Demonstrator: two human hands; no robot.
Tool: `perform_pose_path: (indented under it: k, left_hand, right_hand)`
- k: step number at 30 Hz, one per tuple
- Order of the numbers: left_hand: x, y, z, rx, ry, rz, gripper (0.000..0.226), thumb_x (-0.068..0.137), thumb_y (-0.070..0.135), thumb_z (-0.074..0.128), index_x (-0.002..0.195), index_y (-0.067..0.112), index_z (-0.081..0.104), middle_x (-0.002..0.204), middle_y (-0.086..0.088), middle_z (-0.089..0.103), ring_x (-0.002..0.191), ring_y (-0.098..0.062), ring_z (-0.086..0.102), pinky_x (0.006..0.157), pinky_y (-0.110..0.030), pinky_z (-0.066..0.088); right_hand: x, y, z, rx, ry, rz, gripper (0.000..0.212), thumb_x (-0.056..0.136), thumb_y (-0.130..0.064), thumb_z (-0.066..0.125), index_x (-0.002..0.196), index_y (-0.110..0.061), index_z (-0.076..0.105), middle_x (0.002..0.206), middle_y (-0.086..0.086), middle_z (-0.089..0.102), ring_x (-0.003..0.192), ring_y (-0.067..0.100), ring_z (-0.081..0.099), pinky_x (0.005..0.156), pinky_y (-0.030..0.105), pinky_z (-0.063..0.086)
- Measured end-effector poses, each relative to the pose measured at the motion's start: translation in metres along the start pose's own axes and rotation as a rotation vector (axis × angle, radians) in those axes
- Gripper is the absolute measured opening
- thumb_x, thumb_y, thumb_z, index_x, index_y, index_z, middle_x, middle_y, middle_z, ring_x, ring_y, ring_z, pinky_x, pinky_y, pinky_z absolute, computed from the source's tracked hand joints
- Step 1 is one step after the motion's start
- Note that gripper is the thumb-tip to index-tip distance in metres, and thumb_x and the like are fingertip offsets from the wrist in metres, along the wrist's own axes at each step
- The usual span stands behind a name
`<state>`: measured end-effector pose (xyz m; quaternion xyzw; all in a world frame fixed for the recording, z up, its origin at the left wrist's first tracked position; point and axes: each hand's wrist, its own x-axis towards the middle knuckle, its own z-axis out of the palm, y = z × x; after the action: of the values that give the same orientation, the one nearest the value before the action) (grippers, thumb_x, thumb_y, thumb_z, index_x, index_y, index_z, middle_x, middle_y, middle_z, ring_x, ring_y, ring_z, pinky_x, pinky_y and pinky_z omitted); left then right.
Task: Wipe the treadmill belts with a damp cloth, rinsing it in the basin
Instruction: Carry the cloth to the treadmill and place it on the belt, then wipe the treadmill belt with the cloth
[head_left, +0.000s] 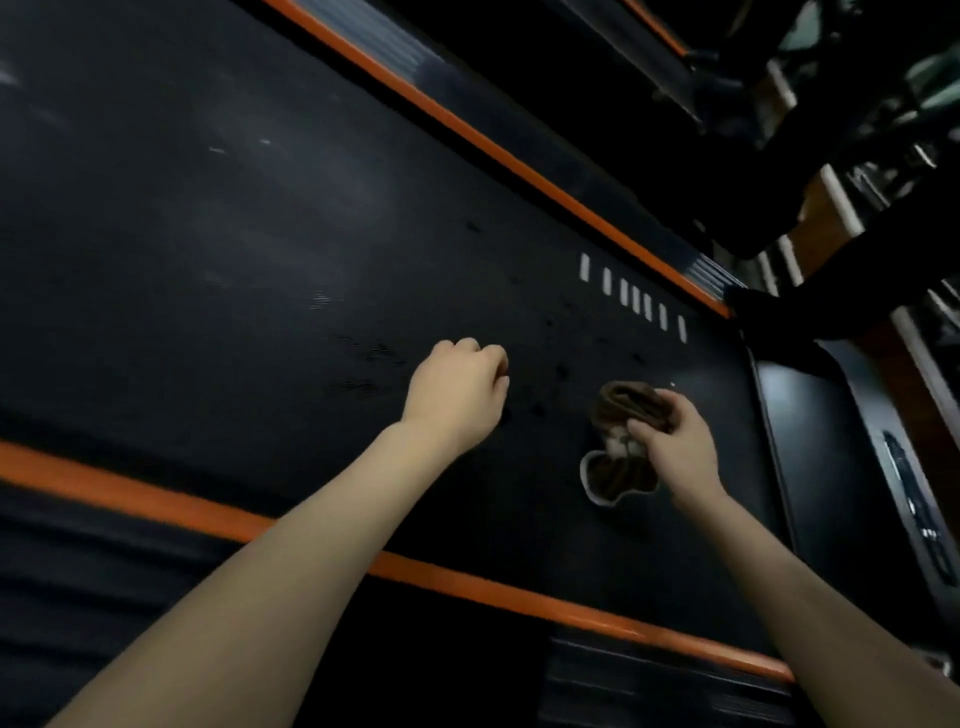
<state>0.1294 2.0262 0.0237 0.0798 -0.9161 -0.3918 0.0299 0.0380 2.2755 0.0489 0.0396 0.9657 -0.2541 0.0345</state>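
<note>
A black treadmill belt (249, 249) fills most of the view, running diagonally between two orange side stripes. My right hand (680, 447) grips a bunched brown cloth with a white edge (621, 441) just above the belt, near its right end. My left hand (457, 395) hovers over the middle of the belt as a loose fist with nothing in it. Dark wet spots dot the belt between the two hands. No basin is in view.
An orange stripe and ribbed side rail (467, 130) border the belt's far side; another orange stripe (467, 587) borders the near side. A row of white marks (634, 296) is printed on the belt. The treadmill's black end cover (831, 467) lies at the right. Dark gym equipment stands beyond.
</note>
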Motion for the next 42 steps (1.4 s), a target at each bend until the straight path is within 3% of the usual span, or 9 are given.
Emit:
perform_pose_path:
  k: [6, 13, 18, 21, 24, 28, 32, 37, 42]
  left_hand:
    - [0.059, 0.040, 0.067, 0.189, -0.012, 0.293, 0.032, 0.098, 0.032, 0.044, 0.124, 0.019, 0.055, 0.121, -0.006, 0.054, 0.112, -0.026, 0.046, 0.093, -0.037, 0.042]
    - [0.088, 0.115, 0.142, 0.275, -0.075, 0.533, 0.033, 0.098, 0.037, 0.042, 0.125, 0.024, 0.054, 0.130, 0.000, 0.053, 0.118, -0.024, 0.045, 0.098, -0.036, 0.033]
    - [0.094, 0.143, 0.189, 0.344, -0.177, 0.529, 0.041, 0.098, 0.042, 0.040, 0.136, 0.027, 0.047, 0.150, -0.003, 0.036, 0.139, -0.028, 0.027, 0.115, -0.043, 0.016]
    - [0.097, 0.142, 0.208, 0.457, -0.240, 0.495, 0.049, 0.099, 0.051, 0.028, 0.145, 0.034, 0.033, 0.159, -0.003, 0.015, 0.145, -0.032, 0.007, 0.117, -0.054, 0.000]
    - [0.098, 0.126, 0.222, 0.574, -0.256, 0.455, 0.056, 0.097, 0.057, 0.015, 0.150, 0.038, 0.013, 0.160, -0.001, 0.003, 0.146, -0.031, -0.006, 0.114, -0.058, -0.008]
    - [0.099, 0.119, 0.228, 0.617, -0.225, 0.453, 0.057, 0.096, 0.058, 0.011, 0.149, 0.041, 0.006, 0.160, 0.003, -0.002, 0.146, -0.027, -0.010, 0.114, -0.055, -0.011]
    - [0.100, 0.118, 0.229, 0.634, -0.207, 0.442, 0.057, 0.095, 0.060, 0.009, 0.149, 0.044, 0.004, 0.160, 0.005, -0.003, 0.146, -0.025, -0.010, 0.115, -0.054, -0.011]
    - [0.100, 0.119, 0.229, 0.649, -0.219, 0.436, 0.057, 0.093, 0.061, 0.009, 0.148, 0.045, 0.004, 0.160, 0.007, -0.001, 0.146, -0.023, -0.009, 0.116, -0.053, -0.008]
    - [0.103, 0.126, 0.227, 0.642, -0.209, 0.429, 0.056, 0.094, 0.060, 0.016, 0.148, 0.044, 0.012, 0.160, 0.005, 0.006, 0.147, -0.026, -0.002, 0.116, -0.053, -0.004]
  right_hand:
    - [0.009, 0.063, -0.046, -0.176, 0.421, 0.034, 0.047, 0.082, -0.031, 0.067, 0.125, -0.022, 0.052, 0.117, 0.007, 0.064, 0.109, 0.030, 0.057, 0.092, 0.038, 0.042]
    - [0.005, 0.160, -0.103, -0.471, 0.589, 0.208, 0.037, 0.085, -0.040, 0.060, 0.119, -0.025, 0.058, 0.110, 0.009, 0.065, 0.097, 0.034, 0.060, 0.077, 0.038, 0.046]
    - [0.011, 0.216, -0.102, -0.606, 0.414, 0.197, 0.043, 0.086, -0.051, 0.056, 0.117, -0.022, 0.063, 0.138, 0.014, 0.039, 0.122, 0.036, 0.040, 0.089, 0.043, 0.044]
    - [0.021, 0.239, -0.087, -0.457, 0.133, 0.115, 0.071, 0.086, -0.057, 0.052, 0.143, -0.018, 0.035, 0.154, 0.009, 0.020, 0.141, 0.025, 0.019, 0.108, 0.042, 0.029]
    - [0.033, 0.251, -0.066, -0.343, 0.077, -0.029, 0.079, 0.089, -0.054, 0.047, 0.150, -0.018, 0.013, 0.158, 0.002, 0.010, 0.144, 0.018, 0.012, 0.117, 0.036, 0.015]
    - [0.046, 0.268, -0.062, -0.304, 0.135, -0.180, 0.071, 0.085, -0.063, 0.041, 0.146, -0.030, 0.025, 0.156, -0.004, 0.018, 0.140, 0.017, 0.023, 0.113, 0.042, 0.026]
    - [0.080, 0.263, -0.066, -0.226, 0.186, -0.191, 0.050, 0.091, -0.044, 0.053, 0.138, -0.032, 0.041, 0.150, -0.006, 0.032, 0.135, 0.015, 0.034, 0.106, 0.038, 0.035]
    - [0.017, 0.259, -0.054, -0.116, 0.142, -0.398, 0.048, 0.088, -0.037, 0.051, 0.135, -0.028, 0.047, 0.148, -0.005, 0.036, 0.138, 0.013, 0.031, 0.112, 0.032, 0.026]
    - [0.001, 0.254, -0.062, -0.194, -0.048, -0.517, 0.056, 0.084, -0.053, 0.042, 0.138, -0.040, 0.037, 0.148, -0.017, 0.029, 0.138, -0.001, 0.017, 0.114, 0.027, 0.007]
